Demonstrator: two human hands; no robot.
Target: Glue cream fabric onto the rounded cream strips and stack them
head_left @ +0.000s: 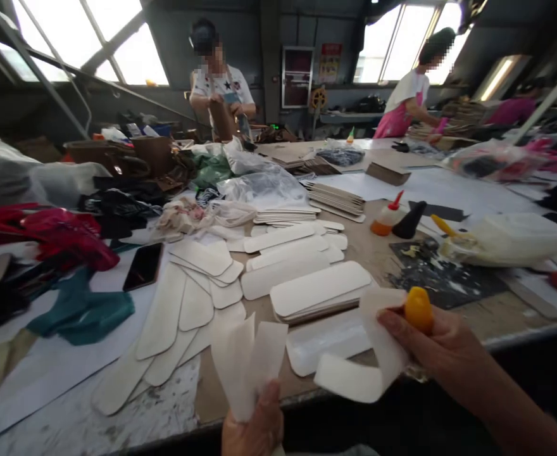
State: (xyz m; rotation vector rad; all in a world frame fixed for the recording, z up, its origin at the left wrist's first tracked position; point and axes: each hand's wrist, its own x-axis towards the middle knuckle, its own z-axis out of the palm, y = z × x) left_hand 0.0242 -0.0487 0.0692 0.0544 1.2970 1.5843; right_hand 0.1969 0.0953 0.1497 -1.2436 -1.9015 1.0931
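Observation:
My left hand (254,421) is closed around thin white sheet pieces (235,361), which stand up from my fingers. My right hand (442,348) pinches a curling white strip (387,342) and also grips a yellow-handled tool (418,310), its working end mostly hidden below the hand. Between the hands a white rounded panel (326,342) with a shiny, wet-looking surface lies on the brown board. Just behind it rests a stack of white rounded panels (321,288). More white panels (162,310) lie fanned out to the left.
At right are a glue-smeared dark mat (454,278), a translucent container (520,237) with a yellow-handled brush (442,225), and a red-tipped bottle (387,215). A phone (143,266) lies at left, near teal cloth (83,307). Two people (224,82) work across the table.

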